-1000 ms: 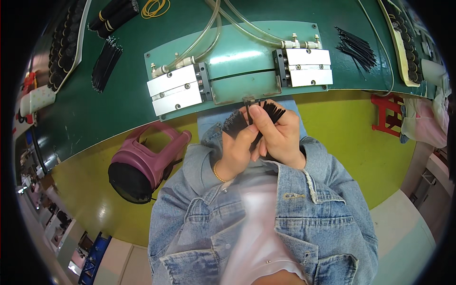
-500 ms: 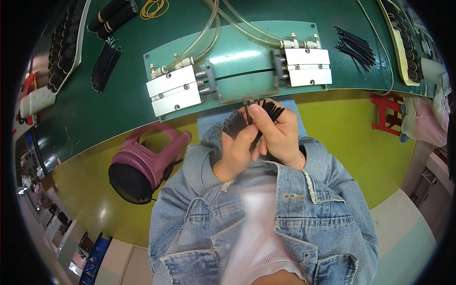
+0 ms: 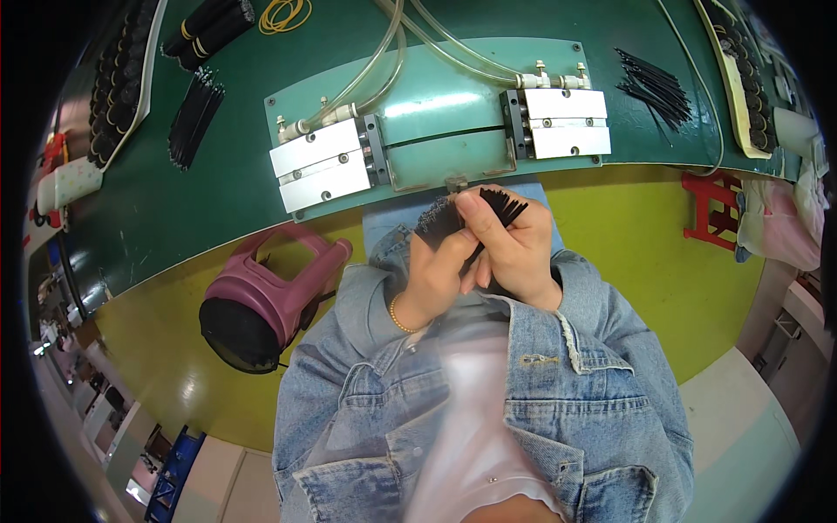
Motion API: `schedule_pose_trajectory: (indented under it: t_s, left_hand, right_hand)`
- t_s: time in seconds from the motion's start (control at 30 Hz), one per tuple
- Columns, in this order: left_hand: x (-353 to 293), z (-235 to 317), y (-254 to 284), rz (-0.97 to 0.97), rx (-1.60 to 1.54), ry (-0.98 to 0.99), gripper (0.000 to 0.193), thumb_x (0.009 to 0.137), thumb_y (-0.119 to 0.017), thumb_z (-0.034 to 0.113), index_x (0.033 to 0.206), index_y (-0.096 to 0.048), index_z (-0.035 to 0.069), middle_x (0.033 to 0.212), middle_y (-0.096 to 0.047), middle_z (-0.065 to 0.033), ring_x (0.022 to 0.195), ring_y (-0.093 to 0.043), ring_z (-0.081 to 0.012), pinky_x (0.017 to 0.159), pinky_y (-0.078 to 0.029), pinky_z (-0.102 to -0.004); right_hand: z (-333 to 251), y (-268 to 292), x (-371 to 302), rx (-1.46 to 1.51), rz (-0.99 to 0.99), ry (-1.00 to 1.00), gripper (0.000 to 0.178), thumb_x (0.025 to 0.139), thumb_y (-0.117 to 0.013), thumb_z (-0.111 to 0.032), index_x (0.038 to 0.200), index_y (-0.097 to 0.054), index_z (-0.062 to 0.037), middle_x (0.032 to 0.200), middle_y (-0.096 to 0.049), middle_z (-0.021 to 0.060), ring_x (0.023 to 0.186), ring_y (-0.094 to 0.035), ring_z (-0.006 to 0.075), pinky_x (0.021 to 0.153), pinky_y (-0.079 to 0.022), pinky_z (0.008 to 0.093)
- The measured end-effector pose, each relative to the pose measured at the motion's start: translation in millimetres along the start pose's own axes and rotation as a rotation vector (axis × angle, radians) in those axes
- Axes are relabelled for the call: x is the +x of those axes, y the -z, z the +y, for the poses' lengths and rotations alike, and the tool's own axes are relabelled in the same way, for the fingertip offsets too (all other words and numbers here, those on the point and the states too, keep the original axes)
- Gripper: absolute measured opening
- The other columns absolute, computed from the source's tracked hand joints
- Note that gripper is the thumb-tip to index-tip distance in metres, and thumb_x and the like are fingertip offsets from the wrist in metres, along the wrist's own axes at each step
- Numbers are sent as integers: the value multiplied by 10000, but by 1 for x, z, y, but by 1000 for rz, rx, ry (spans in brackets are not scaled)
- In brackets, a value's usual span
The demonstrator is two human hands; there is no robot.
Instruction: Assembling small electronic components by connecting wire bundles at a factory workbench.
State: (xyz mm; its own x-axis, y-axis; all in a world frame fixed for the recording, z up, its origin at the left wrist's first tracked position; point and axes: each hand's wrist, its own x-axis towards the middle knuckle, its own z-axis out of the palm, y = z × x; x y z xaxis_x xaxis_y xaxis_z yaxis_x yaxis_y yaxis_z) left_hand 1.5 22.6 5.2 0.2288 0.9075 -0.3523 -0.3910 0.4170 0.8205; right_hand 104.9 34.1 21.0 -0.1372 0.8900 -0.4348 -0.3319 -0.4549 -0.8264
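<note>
Holding black strands (image 3: 502,207), 2 hands (image 3: 519,259), green table (image 3: 240,179), yellow-green floor (image 3: 619,235)

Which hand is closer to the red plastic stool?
The right hand. It is to the left of the red plastic stool. The left hand is farther left, on the right hand's other side from the stool.
</note>
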Motion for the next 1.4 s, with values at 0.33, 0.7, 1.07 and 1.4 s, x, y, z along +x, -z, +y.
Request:
schedule_pose_trajectory:
  t_s: [0.33, 0.7, 1.07, 1.4]
  left_hand:
    - [0, -1, 1, 11, 17, -36, 184, 801, -374, 98, 774, -498, -37, 547, -497, -68, 391, -452, -119, 369, -330, -209]
    - [-1, -6, 2, -44, -258, 21, 218, 797, -351, 97, 891, -440, -78, 569, -495, -132, 353, -404, -134, 339, -303, -211]
    - [-1, -1, 4, -161, -264, 84, 235, 796, -338, 92, 922, -437, -80, 555, -497, -161, 323, -355, -121, 328, -281, -204]
    - [0, 2, 5, -165, -54, 60, 255, 800, -362, 117, 932, -453, -81, 563, -508, -132, 339, -393, -120, 324, -283, -207]
  right_hand:
    - [-1, -1, 2, -15, 16, -4, 231, 865, -519, -162, 806, -577, 54, 584, -544, 55, 343, -487, 92, 281, -354, 192]
    - [3, 3, 0, 39, -19, 11, 205, 860, -519, -140, 840, -555, 61, 621, -553, 65, 363, -502, 93, 289, -398, 204]
    - [1, 6, -5, -5, -10, 18, 156, 845, -530, -90, 887, -535, 60, 649, -566, 84, 374, -507, 89, 299, -417, 213]
    - [-8, 5, -4, -45, -58, -47, 188, 869, -495, -113, 854, -545, 68, 616, -559, 79, 360, -504, 94, 297, -414, 214]
